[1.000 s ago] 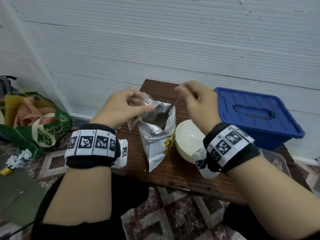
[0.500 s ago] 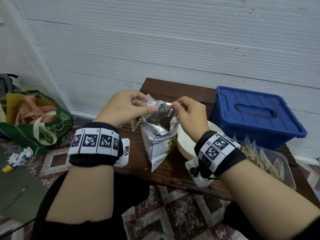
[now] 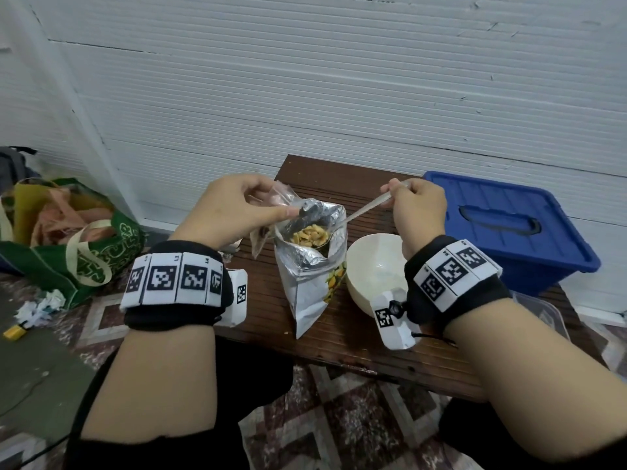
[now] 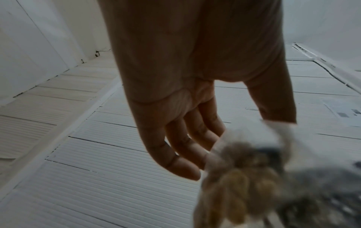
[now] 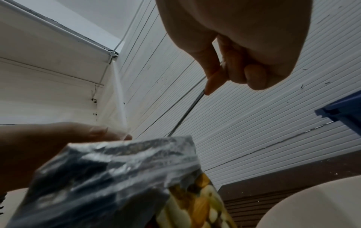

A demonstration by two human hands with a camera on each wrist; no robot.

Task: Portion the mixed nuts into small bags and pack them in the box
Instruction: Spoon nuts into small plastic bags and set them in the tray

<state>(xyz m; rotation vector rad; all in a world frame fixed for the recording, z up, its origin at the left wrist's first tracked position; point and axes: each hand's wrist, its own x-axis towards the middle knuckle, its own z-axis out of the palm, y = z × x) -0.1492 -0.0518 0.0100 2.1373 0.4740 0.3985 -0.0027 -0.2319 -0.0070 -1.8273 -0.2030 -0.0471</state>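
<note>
The left hand (image 3: 230, 212) pinched a clear small bag (image 3: 271, 201) and the foil pouch (image 3: 310, 252); the right hand (image 3: 415, 206), at three o'clock, gripped the spoon (image 3: 359, 215) heaped with nuts (image 3: 310, 235). Lifting level should avoid spills.

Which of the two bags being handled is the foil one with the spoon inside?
The standing foil nut bag, printed with nuts. The small clear bag, pinched in the left hand, is transparent.

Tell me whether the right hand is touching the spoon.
Touching. The head view shows the right hand pinching the spoon handle; the right wrist view shows fingers closed round it.
</note>
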